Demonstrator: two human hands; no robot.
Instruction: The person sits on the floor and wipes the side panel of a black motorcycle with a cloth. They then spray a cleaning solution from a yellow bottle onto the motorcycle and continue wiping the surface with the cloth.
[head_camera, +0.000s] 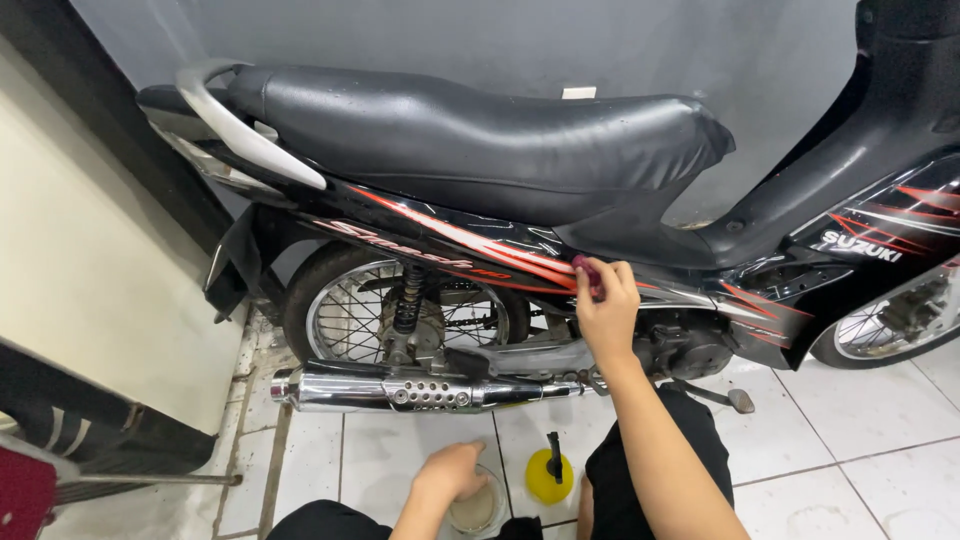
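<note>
Centrally, the right hand (606, 305) pinches a small dark-red tool handle (587, 273) against the glossy black motorcycle side panel (470, 245) below the black vinyl seat (470, 130). At six o'clock, the left hand (452, 472) curls into a small clear bowl (478, 508), beside a yellow round bottle (549, 474). The handle looks light, stiff, and best gripped mid-shaft.

the red tool (587, 272) is mostly hidden in the right hand (605, 312), perhaps a screwdriver handle.
</note>
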